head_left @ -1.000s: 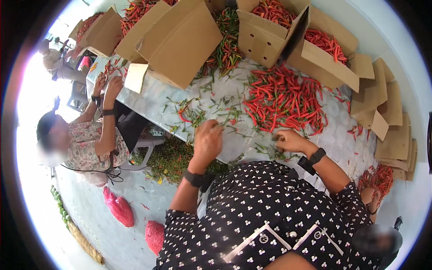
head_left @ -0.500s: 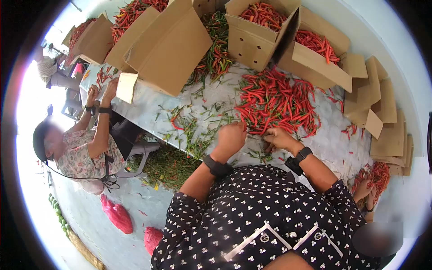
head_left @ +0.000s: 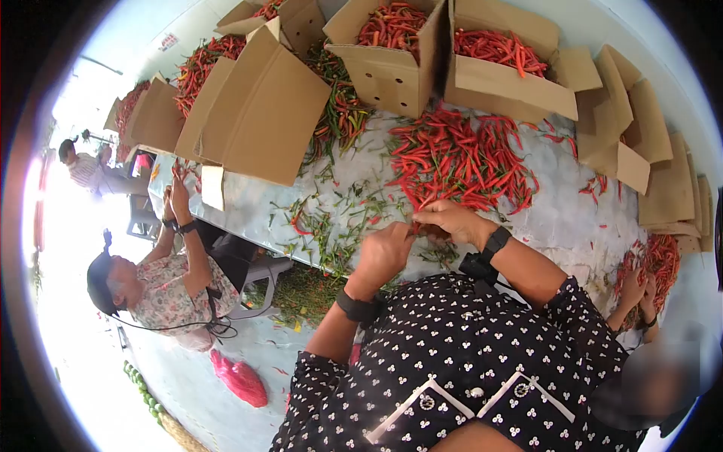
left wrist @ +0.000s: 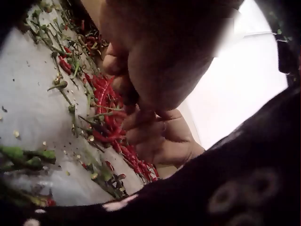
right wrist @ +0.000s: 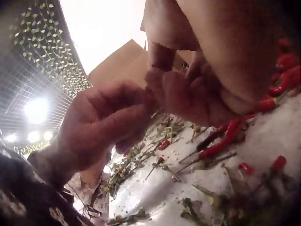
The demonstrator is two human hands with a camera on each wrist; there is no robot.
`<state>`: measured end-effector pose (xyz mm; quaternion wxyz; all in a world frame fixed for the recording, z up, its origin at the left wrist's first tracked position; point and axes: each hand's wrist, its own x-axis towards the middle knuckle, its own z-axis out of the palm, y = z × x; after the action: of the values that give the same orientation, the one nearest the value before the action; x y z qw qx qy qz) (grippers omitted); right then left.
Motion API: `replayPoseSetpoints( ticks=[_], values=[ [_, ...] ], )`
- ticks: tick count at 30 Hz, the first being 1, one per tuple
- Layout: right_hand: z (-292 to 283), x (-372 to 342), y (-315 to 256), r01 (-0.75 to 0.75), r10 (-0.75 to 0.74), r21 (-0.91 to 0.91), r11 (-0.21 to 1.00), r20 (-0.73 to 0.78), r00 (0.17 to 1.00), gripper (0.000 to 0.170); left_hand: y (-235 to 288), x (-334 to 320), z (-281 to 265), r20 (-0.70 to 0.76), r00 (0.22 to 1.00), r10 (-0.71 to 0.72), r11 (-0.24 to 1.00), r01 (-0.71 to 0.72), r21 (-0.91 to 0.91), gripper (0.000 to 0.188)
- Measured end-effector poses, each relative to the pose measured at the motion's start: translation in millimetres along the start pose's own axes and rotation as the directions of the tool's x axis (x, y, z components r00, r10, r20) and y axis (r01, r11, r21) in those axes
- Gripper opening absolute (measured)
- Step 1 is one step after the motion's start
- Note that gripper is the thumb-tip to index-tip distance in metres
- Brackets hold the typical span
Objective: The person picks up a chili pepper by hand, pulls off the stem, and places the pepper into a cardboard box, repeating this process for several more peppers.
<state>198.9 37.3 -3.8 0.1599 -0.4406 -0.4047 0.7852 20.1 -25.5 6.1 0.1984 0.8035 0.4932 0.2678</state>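
My two hands meet just in front of a heap of red chillies on the table. Fingertip to fingertip, my left hand and right hand pinch a small red chilli, mostly hidden by the fingers. In the right wrist view, the left hand comes in from the left, its thumb and forefinger closed at the chilli; the right hand's fingers are curled opposite. Another red chilli shows below the right hand. Green stems lie scattered left of the heap.
Cardboard boxes of red chillies line the table's far side, with mixed green and red chillies between them. One person sits at the left; another's hands work at the right. A pink bag lies on the floor.
My left hand has moved right from over the scattered stems to meet my right hand. The right hand has shifted slightly left and up. The view has tilted a little.
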Motion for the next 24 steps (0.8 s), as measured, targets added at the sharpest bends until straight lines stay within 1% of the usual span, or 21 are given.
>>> replayPoseSetpoints(
  ticks=[1, 3, 4, 5, 6, 7, 8, 9, 10, 12, 13, 15, 16, 17, 18, 19, 20, 21, 22, 23, 24],
  values=[
    [-1.7, 0.0, 1.6, 0.007, -0.007, 0.013, 1.000, 0.000, 1.000, 0.020, 3.2, 1.1, 0.2, 0.011, 1.000, 0.006, 1.000, -0.006, 0.008, 0.010],
    [-4.3, 0.0, 1.7, -0.048, 0.047, 0.117, 0.992, 0.015, 0.999, 0.019, 9.4, 4.2, 1.0, -0.006, 0.999, -0.031, 0.994, 0.032, 0.103, 0.009],
    [-3.7, -6.0, -3.3, -0.056, 0.059, 0.154, 0.986, -0.015, 0.998, 0.018, 9.5, 4.8, 4.0, 0.003, 1.000, -0.028, 0.993, 0.028, 0.114, 0.009],
    [-5.0, -7.2, -2.0, -0.047, 0.049, 0.168, 0.985, -0.011, 0.999, 0.018, 6.5, 5.1, 8.9, -0.027, 0.998, -0.048, 0.991, 0.051, 0.127, 0.009],
    [-6.2, -9.1, -0.6, 0.002, 0.001, 0.184, 0.983, -0.017, 1.000, 0.017, 8.8, 8.1, 8.9, -0.054, 0.996, -0.066, 0.987, 0.073, 0.141, 0.010],
    [-7.1, -10.9, 0.9, 0.053, -0.048, 0.202, 0.978, -0.028, 0.998, 0.018, 12.1, 11.1, 9.6, -0.039, 0.998, -0.055, 0.986, 0.061, 0.153, 0.010],
    [-7.6, -12.5, 2.8, 0.063, -0.058, 0.220, 0.973, -0.032, 0.998, 0.018, 16.3, 14.4, 11.3, -0.062, 0.991, -0.115, 0.980, 0.123, 0.157, 0.012],
    [-7.1, -16.1, 2.4, 0.094, -0.076, 0.283, 0.954, -0.075, 0.994, 0.017, 20.2, 17.8, 11.9, -0.086, 0.981, -0.174, 0.970, 0.186, 0.158, 0.014],
    [-7.5, -19.7, 3.0, 0.124, -0.089, 0.341, 0.932, -0.117, 0.989, 0.016, 21.0, 21.0, 13.0, -0.074, 0.983, -0.167, 0.970, 0.177, 0.164, 0.014],
    [-12.3, -25.3, 5.7, 0.163, -0.113, 0.398, 0.903, -0.145, 0.983, 0.015, 18.5, 24.2, 17.3, -0.149, 0.945, -0.290, 0.918, 0.319, 0.236, 0.018],
    [-15.9, -27.9, 6.0, 0.196, -0.133, 0.440, 0.877, -0.170, 0.976, 0.013, 13.5, 22.2, 18.3, -0.145, 0.947, -0.287, 0.917, 0.316, 0.243, 0.018],
    [-29.7, -35.6, 8.2, 0.229, -0.165, 0.431, 0.873, -0.181, 0.970, 0.012, 2.6, 19.7, 12.0, -0.231, 0.895, -0.382, 0.903, 0.414, 0.110, 0.019],
    [-38.2, -37.3, 11.9, 0.242, -0.168, 0.416, 0.877, -0.208, 0.964, 0.012, 3.6, 17.8, 5.6, -0.135, 0.866, -0.482, 0.846, 0.500, 0.184, 0.019],
    [-46.6, -38.9, 17.2, 0.254, -0.169, 0.401, 0.880, -0.234, 0.957, 0.013, 2.8, 16.7, 7.7, -0.132, 0.867, -0.480, 0.847, 0.497, 0.188, 0.019],
    [-53.7, -40.2, 23.1, 0.256, -0.170, 0.377, 0.890, -0.247, 0.954, 0.012, 4.0, 17.0, 8.6, -0.186, 0.945, -0.271, 0.917, 0.312, 0.250, 0.018],
    [-60.5, -42.5, 30.2, 0.257, -0.171, 0.381, 0.888, -0.247, 0.954, 0.012, 5.6, 17.2, 9.2, -0.223, 0.974, -0.046, 0.940, 0.118, 0.321, 0.018],
    [-67.2, -45.0, 37.3, 0.239, -0.150, 0.416, 0.877, -0.236, 0.960, 0.010, 12.5, 15.1, 15.2, -0.118, 0.964, -0.240, 0.943, 0.260, 0.206, 0.022],
    [-71.4, -45.8, 43.3, 0.220, -0.129, 0.450, 0.865, -0.224, 0.966, 0.009, 16.1, 16.9, 22.8, -0.116, 0.964, -0.239, 0.943, 0.259, 0.210, 0.022],
    [-72.8, -45.2, 50.4, 0.221, -0.129, 0.455, 0.863, -0.223, 0.966, 0.009, 18.8, 18.8, 30.8, -0.027, 0.960, -0.279, 0.925, 0.276, 0.262, 0.022],
    [-73.0, -44.3, 58.3, 0.210, -0.104, 0.430, 0.878, -0.258, 0.961, 0.008, 20.5, 20.2, 38.3, 0.060, 0.945, -0.322, 0.904, 0.288, 0.315, 0.022],
    [-73.3, -44.0, 63.5, 0.199, -0.079, 0.406, 0.892, -0.293, 0.953, 0.007, 20.5, 20.3, 45.1, 0.080, 0.925, -0.372, 0.881, 0.325, 0.344, 0.021]
  ],
)
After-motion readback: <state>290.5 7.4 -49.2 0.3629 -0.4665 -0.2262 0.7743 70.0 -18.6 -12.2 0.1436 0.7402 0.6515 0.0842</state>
